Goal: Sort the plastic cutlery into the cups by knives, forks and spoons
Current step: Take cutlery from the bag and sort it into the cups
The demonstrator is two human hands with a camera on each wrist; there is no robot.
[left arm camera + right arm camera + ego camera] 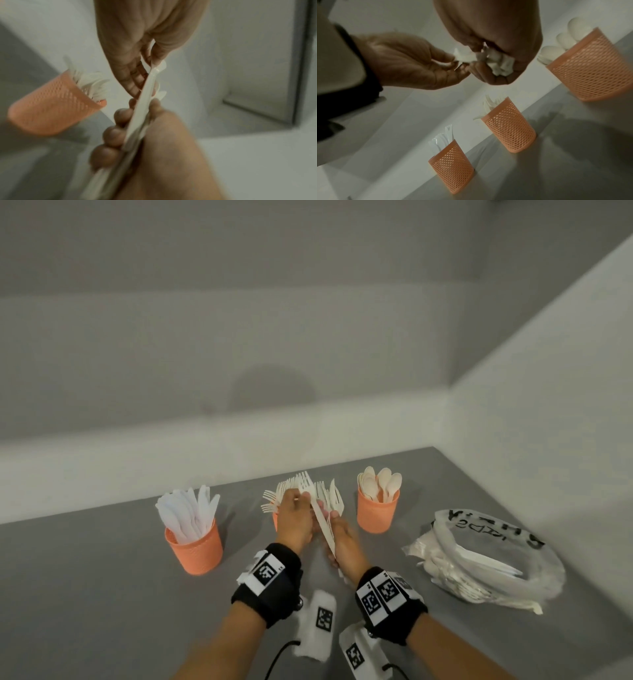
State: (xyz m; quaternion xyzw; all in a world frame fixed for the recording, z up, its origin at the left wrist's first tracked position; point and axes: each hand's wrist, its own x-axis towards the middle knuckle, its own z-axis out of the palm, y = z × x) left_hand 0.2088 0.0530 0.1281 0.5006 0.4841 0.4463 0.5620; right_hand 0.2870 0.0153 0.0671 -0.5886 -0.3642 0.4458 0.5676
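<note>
to do this step well, keep the bundle steady, draw one fork free by its head, and drop it handle-down into the middle cup. nearest, the right hand has its fingers curled tight round a bundle of forks. just beyond, the left hand pinches one fork's head between thumb and fingertips. behind them stands the fork cup, with the knife cup left and the spoon cup right. a bag of cutlery lies further right.
</note>
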